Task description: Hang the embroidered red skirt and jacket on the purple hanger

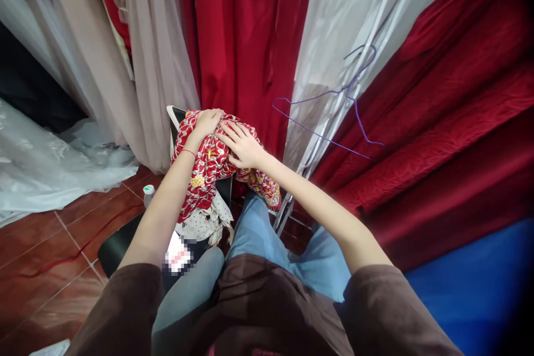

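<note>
A red garment [208, 169] covered in silver and gold embroidery lies bunched over a dark seat with a white-edged back [170, 111]. My left hand [209, 121] rests on its upper part, fingers laid over the fabric and a thin red string around the wrist. Close beside it, my right hand [244, 147] presses on the same cloth with its fingers spread. One end of the garment hangs down on the right, near my knee. Below it, a cream dotted cloth [211, 219] lies on the seat.
A purple wire hanger [348, 89] hangs on a white metal rack [329, 122] at right. Long red dresses [237, 28] and pale gowns [137, 39] hang ahead. White tulle [50, 161] spreads over the tiled floor [83, 222]. A capped bottle [148, 193] stands by my left forearm.
</note>
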Available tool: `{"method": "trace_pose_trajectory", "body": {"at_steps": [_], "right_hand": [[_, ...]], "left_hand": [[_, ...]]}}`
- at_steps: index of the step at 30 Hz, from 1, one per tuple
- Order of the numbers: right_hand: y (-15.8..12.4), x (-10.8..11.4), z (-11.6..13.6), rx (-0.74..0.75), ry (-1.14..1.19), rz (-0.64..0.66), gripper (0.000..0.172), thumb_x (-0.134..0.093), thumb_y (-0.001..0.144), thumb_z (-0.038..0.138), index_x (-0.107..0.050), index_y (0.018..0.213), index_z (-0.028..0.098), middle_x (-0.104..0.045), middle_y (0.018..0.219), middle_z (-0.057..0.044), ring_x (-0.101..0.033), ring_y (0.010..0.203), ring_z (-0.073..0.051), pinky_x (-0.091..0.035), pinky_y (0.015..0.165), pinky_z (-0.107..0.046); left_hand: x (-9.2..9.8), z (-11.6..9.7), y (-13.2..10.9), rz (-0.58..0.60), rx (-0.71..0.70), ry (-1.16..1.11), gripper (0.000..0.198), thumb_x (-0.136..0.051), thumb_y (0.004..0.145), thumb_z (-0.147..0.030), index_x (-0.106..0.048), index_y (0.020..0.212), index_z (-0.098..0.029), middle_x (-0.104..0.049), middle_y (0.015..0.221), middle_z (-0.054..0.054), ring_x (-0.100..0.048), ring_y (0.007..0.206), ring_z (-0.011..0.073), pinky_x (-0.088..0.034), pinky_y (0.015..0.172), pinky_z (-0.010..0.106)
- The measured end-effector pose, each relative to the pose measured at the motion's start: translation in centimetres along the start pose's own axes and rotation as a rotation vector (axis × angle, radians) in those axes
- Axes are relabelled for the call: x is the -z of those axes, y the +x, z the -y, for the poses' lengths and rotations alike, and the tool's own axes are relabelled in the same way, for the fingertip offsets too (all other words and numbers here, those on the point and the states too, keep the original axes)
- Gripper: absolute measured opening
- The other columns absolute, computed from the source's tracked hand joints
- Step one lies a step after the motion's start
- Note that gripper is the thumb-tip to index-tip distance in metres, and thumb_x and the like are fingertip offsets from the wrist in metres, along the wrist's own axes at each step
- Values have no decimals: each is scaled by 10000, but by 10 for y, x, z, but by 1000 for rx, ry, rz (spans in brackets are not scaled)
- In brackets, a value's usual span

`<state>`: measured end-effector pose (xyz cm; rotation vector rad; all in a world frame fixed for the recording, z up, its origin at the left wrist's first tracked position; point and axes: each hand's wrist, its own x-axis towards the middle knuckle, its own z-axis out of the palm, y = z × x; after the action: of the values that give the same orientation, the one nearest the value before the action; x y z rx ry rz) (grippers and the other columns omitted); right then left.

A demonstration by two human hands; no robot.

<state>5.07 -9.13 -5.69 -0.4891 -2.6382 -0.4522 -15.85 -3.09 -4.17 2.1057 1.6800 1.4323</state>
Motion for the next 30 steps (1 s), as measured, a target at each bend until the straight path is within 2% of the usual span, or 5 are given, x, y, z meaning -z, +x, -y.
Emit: {"method": "trace_pose_trajectory", "body": {"at_steps": [11,14,18,20,30], "right_hand": [[20,3,35,-88,-259,-36,460,-415,930,101,-458,1386,59,-563,1359,-273,-511,1286,-368,-367,1076,-615],[34,-6,40,95,-337,-60,423,-320,968,68,-482,1357,107,-561,1381,-241,-517,1288,-328,-365,1068,-624],[54,-12,39,552,-369,131,382,-304,1023,113,-554,1295,207,-658,1279,-124,-579,1224,-230,-410,1049,-493],[64,-7,39,580,-346,218,376,-303,1033,124,-593,1256,214,-721,1099,-85,-650,1067,-200,-447,975,-424],[100,80,2,-394,3,-203,441,-421,895,102,-508,1324,153,-699,1084,-113,-636,943,-229,-478,832,-359]], "left_hand": [[16,-12,16,295,77,178,341,-381,925,-265,-669,1030,-117,-668,1284,156,-594,1208,239,-360,1115,360],[35,-25,36,418,128,138,440,-285,979,-321,-663,1049,-108,-698,1223,133,-651,1119,193,-457,1022,308],[56,-48,64,311,25,237,416,-347,971,-373,-657,1085,-120,-726,1120,125,-685,1028,191,-511,942,319],[66,-66,71,297,-58,317,380,-413,944,-383,-669,1068,-130,-731,1082,103,-686,1011,191,-503,959,327],[163,-206,17,211,-405,580,654,-354,934,-575,-629,1166,-29,-629,991,29,-617,1122,303,-403,998,557]]}}
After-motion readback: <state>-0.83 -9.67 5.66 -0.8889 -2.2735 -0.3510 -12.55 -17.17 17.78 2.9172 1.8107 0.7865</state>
